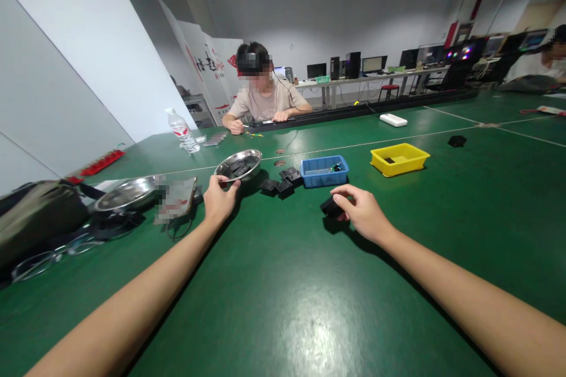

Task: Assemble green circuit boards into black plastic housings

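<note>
Steel bowl [239, 165] rim pinched by left fingers [220, 199]; right fingers [361, 210] grasp black block [331, 207].

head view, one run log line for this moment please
left hand: grips rim of steel bowl | right hand: holds small black part | nearby: blue bin, yellow bin

Both bare forearms reach forward, converging slightly. The left hand [220, 199] is at the end of a straight arm, back of the hand up, fingers curled forward with the thumb out to the inner side, the grip closed loosely at the fingertips. The right hand [360, 210] lies palm down, wrist level, fingers bent inward toward the left, its grip pinched shut.
</note>
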Motion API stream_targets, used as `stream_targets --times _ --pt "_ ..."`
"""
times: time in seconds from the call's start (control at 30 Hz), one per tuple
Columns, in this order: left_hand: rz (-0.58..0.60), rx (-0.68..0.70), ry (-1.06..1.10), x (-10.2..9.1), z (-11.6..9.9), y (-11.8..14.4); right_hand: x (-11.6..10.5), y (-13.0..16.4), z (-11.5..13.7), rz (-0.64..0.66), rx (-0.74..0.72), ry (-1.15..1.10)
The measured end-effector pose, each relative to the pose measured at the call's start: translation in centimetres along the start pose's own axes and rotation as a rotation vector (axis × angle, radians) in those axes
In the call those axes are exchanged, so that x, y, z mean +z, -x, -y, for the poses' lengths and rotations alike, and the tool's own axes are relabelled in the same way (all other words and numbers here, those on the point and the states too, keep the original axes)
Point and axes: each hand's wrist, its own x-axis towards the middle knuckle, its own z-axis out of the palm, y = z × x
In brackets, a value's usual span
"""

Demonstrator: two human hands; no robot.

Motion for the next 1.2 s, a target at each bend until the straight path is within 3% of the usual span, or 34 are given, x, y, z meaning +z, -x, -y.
stream_targets --times 0.27,0.47,0.63,0.77,0.93,1.0,1.2 --pt "0.080 -0.114 -0.220 -0.2 -0.8 0.3 0.3 0.2 0.1 0.219 -0.011 0.187" --pt "0.101 -0.047 -0.247 -0.3 -1.0 0.6 0.1 0.4 0.8 0.317 -0.133 0.370" --pt "0.076 0.037 -0.205 -0.1 -1.2 1.0 -0.2 0.1 0.4 0.403 -0.195 0.380" --pt "0.118 0.299 -0.102 0.2 -1.4 2.1 -0.8 -0.9 -0.9 0.244 -0.205 0.377" --pt "0.446 0.827 -0.014 0.6 -2.7 4.4 -1.6 -3.2 -2.7 -0.101 -0.153 0.481" --pt "0.515 1.007 -0.009 0.7 -3.6 5.7 -1.7 -4.4 -3.1 -0.189 -0.174 0.563" --pt "0.541 1.210 0.021 0.7 -5.7 8.9 -1.7 -7.1 -3.4 -0.184 -0.107 0.851"
